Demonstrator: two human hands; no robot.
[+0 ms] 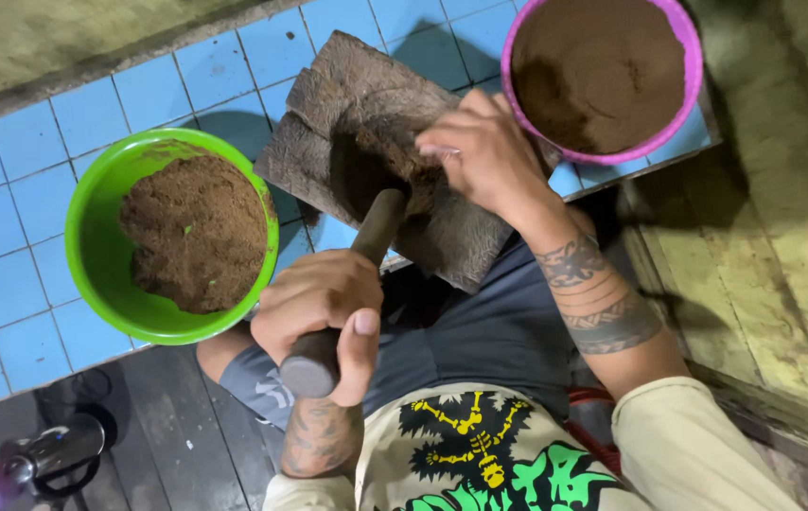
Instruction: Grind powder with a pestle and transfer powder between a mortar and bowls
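Note:
My left hand (324, 308) is wrapped around the handle of a dark cylindrical pestle (376, 227), whose far end meets a rough dark wooden slab (347, 95). My right hand (484, 151) lies on the slab just right of the pestle tip. Its fingers are curled and press down on the brown, dusty wood. The slab lies tilted on a blue tiled surface (35, 199). Left of it stands a green bowl (92, 237) holding a heap of coarse brown powder. At the upper right stands a pink bowl (693, 85) filled with finer brown powder.
Below the tiles' edge is a dark wooden plank floor (177, 445). A shiny metal pot with a black handle (54, 454) stands at the bottom left. Worn concrete (782, 208) runs along the right side. My knees and printed shirt fill the bottom middle.

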